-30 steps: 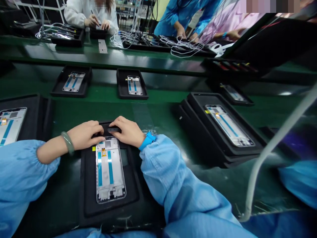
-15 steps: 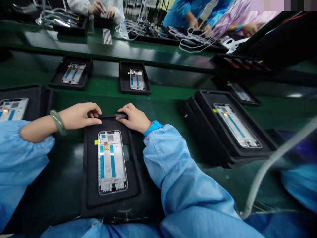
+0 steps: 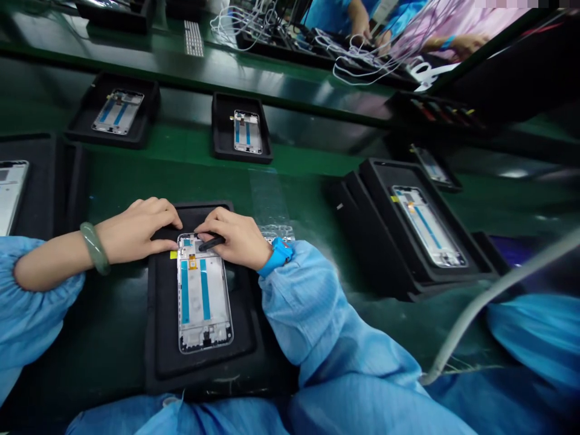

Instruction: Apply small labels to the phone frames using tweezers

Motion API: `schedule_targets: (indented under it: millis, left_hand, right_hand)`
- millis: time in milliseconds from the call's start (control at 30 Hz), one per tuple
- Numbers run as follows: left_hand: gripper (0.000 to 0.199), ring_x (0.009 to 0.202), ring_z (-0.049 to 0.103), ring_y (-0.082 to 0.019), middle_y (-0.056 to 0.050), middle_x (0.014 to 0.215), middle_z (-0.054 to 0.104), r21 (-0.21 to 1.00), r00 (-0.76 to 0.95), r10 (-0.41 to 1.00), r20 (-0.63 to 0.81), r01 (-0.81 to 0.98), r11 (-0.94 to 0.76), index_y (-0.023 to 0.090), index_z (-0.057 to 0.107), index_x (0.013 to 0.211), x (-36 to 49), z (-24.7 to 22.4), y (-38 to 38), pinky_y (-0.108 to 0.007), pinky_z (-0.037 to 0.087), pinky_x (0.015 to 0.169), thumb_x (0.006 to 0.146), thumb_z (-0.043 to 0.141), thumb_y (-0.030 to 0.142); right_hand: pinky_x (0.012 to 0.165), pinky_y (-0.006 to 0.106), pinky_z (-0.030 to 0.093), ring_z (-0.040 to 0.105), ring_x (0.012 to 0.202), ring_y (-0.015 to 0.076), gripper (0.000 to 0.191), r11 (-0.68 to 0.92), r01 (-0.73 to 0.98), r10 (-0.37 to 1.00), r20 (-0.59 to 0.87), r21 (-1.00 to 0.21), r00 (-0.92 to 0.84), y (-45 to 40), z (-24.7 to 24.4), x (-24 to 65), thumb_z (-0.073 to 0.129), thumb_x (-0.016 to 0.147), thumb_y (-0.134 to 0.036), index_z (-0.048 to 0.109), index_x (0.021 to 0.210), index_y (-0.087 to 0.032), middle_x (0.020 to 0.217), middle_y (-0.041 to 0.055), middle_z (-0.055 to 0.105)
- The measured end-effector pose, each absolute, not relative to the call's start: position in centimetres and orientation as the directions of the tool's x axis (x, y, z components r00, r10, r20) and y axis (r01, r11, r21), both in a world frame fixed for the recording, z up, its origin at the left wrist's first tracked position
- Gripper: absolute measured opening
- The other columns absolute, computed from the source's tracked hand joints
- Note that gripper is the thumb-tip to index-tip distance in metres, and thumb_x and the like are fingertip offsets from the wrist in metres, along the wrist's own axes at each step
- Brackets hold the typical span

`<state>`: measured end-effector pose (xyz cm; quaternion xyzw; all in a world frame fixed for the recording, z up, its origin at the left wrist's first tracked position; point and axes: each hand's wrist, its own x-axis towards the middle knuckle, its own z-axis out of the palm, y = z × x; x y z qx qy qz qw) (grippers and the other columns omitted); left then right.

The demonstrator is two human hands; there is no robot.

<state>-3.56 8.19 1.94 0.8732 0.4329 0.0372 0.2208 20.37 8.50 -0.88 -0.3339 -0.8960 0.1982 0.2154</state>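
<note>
Both my hands sit at the top of a phone frame in a black tray on the counter; my left hand lies open, my right hand grips a small black tool.

Worn on head, aimed forward and down. Sat close above left hand, right hand and black tray on green table; wide view reached farther table along top of frame.
</note>
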Motion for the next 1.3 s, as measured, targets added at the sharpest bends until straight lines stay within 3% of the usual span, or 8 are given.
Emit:
schedule_targets:
  millis: [333,467,533,633,800,933,1100,1300]
  left_hand:
    - [0.038,0.102,0.053,-0.026,-0.006,0.110,0.059,0.388,0.584,0.811,-0.018,0.752,-0.533,0.021,0.058,0.105,-2.2,1.4,6.2,-0.044,0.041,0.087,0.085,0.050,0.053]
    - [0.037,0.103,0.053,-0.026,-0.007,0.109,0.058,0.381,0.546,0.835,0.071,0.759,-0.528,0.020,0.058,0.107,-1.9,0.2,5.3,-0.045,0.041,0.089,0.087,0.049,0.050]
    - [0.037,0.104,0.052,-0.025,-0.008,0.109,0.058,0.389,0.538,0.837,0.102,0.752,-0.532,0.019,0.058,0.108,-1.8,-0.5,4.9,-0.045,0.041,0.090,0.088,0.048,0.049]
    - [0.037,0.107,0.052,-0.025,-0.009,0.112,0.058,0.378,0.548,0.827,0.125,0.744,-0.550,0.019,0.056,0.110,-2.0,-0.4,4.4,-0.044,0.041,0.091,0.089,0.046,0.048]
    - [0.045,0.122,0.044,-0.026,-0.009,0.129,0.049,0.180,0.545,0.812,0.207,0.795,-0.579,0.020,0.045,0.126,-5.0,5.7,6.9,-0.041,0.033,0.106,0.091,0.041,0.049]
    - [0.051,0.124,0.042,-0.032,-0.011,0.127,0.044,-0.170,0.247,0.969,0.019,0.956,-0.240,0.013,0.036,0.134,-9.3,9.1,14.1,-0.049,0.035,0.102,0.093,0.039,0.043]
    - [0.041,0.105,0.056,-0.027,-0.015,0.121,0.053,-0.275,0.037,0.984,-0.177,0.958,-0.085,0.010,0.050,0.120,-13.6,4.8,22.4,-0.044,0.050,0.085,0.087,0.055,0.033]
    - [0.037,0.106,0.056,-0.022,-0.009,0.123,0.053,-0.312,0.073,0.974,-0.215,0.940,-0.140,0.017,0.051,0.120,-15.8,2.6,24.5,-0.044,0.050,0.087,0.088,0.056,0.034]
  right_hand:
    - [0.088,0.035,0.048,0.057,0.099,0.0175,0.022,0.610,0.322,0.759,0.417,-0.724,-0.500,7.7,1.0,21.0,0.047,0.090,-0.030,0.066,0.092,-0.020,0.100,0.0070,0.058]
    - [0.067,0.029,0.053,0.061,0.070,0.0121,0.047,0.236,0.150,0.913,0.166,-0.960,-0.372,6.8,1.2,20.7,0.033,0.093,-0.054,0.063,0.083,-0.019,0.083,0.0033,0.059]
    - [0.056,0.027,0.053,0.061,0.057,0.0106,0.047,0.010,0.064,0.953,-0.010,-0.998,-0.302,6.5,0.6,20.4,0.044,0.086,-0.062,0.059,0.078,-0.018,0.073,0.0005,0.059]
    - [0.062,0.028,0.055,0.065,0.061,0.0129,0.035,-0.106,0.002,0.960,-0.103,-0.994,-0.259,6.4,0.0,20.0,0.069,0.072,-0.052,0.059,0.078,-0.018,0.068,-0.0017,0.062]
    - [0.069,0.030,0.054,0.065,0.071,0.0148,0.017,0.029,0.128,0.966,-0.005,-0.991,-0.258,6.8,0.1,20.1,0.072,0.073,-0.035,0.066,0.077,-0.020,0.076,0.0005,0.067]
    - [0.074,0.032,0.052,0.065,0.078,0.0165,0.010,0.177,0.241,0.955,0.108,-0.954,-0.277,6.7,0.1,20.1,0.070,0.075,-0.031,0.069,0.077,-0.022,0.080,0.0016,0.070]
    - [0.068,0.030,0.051,0.064,0.074,0.0157,0.010,0.228,0.270,0.950,0.153,-0.935,-0.274,6.3,-0.6,20.1,0.068,0.078,-0.031,0.068,0.078,-0.022,0.078,0.0015,0.068]
    - [0.079,0.033,0.050,0.064,0.086,0.0170,0.031,0.340,0.311,0.924,0.253,-0.887,-0.288,8.2,1.5,21.2,0.043,0.093,-0.038,0.060,0.075,-0.020,0.088,0.0052,0.066]
